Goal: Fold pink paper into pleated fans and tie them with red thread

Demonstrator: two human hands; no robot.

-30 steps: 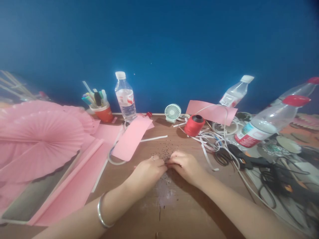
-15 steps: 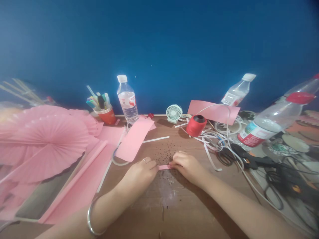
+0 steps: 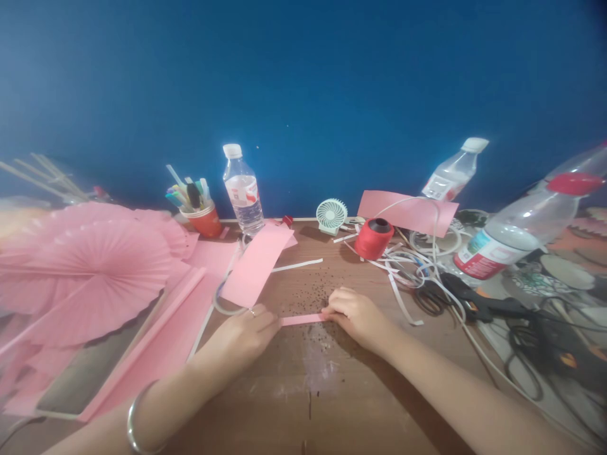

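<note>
A narrow pink paper strip [image 3: 304,320] spans the gap between my two hands, low over the brown table [image 3: 284,411]. My left hand [image 3: 256,330], with a ring on one finger, pinches its left end. At the other end, the closed fingers of my right hand [image 3: 353,316] grip the strip. Small dark specks [image 3: 310,291] lie scattered on the wood just beyond it. Close to my left hand rests a flat pink paper piece [image 3: 258,265]. The fingertips of both hands are partly hidden.
Pink pleated paper fans [image 3: 99,272] cover the left side. A red thread spool [image 3: 374,239], a small fan [image 3: 331,217] and a water bottle [image 3: 243,196] stand at the back. To the right lie tangled white strips [image 3: 408,265], a black glue gun [image 3: 478,303] and a red-capped bottle [image 3: 521,234].
My left hand has moved to the left, so a longer stretch of the pink strip shows between my hands. My right hand has stayed in place.
</note>
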